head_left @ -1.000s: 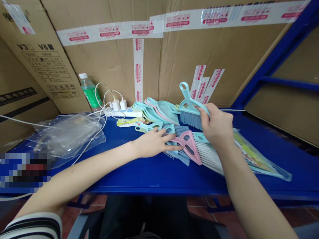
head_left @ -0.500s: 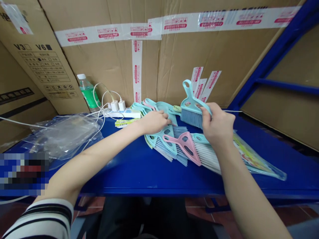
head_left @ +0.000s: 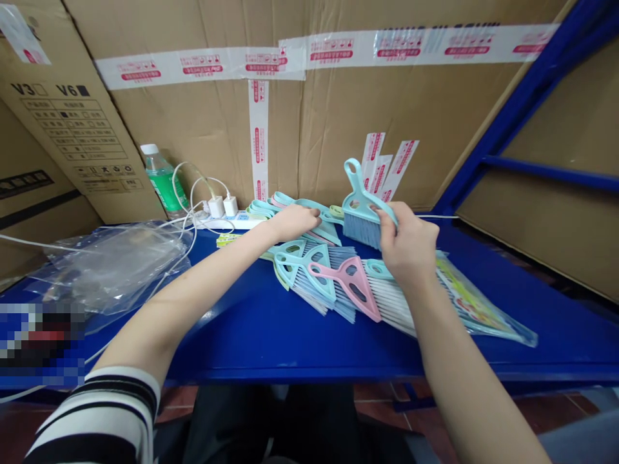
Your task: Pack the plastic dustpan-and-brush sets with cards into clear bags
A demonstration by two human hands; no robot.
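My right hand (head_left: pixel 411 238) grips a light-blue brush (head_left: pixel 365 209) by one end of its head, raised above the table with its loop handle up and its blue-grey bristles down. My left hand (head_left: pixel 296 222) lies over the stacked light-blue dustpans (head_left: pixel 329 232) at the back of the table; its fingers are bent on them, and what they pinch, if anything, is too small to tell. In front lie several brushes, among them a pink one (head_left: pixel 355 283) on top and light-blue ones (head_left: pixel 319 274) with white or blue-grey bristles.
A clear bag with a colourful card (head_left: pixel 471 296) lies at the right. On the left are clear plastic bags (head_left: pixel 120 261), a green-labelled bottle (head_left: pixel 167 183), and a power strip (head_left: pixel 251 222) with white plugs and cables. Taped cardboard (head_left: pixel 193 116) stands behind the blue table (head_left: pixel 271 348).
The whole view has shifted slightly. My left hand has moved a little back over the dustpans, uncovering more of the light-blue brushes in front. My right hand still holds the brush.
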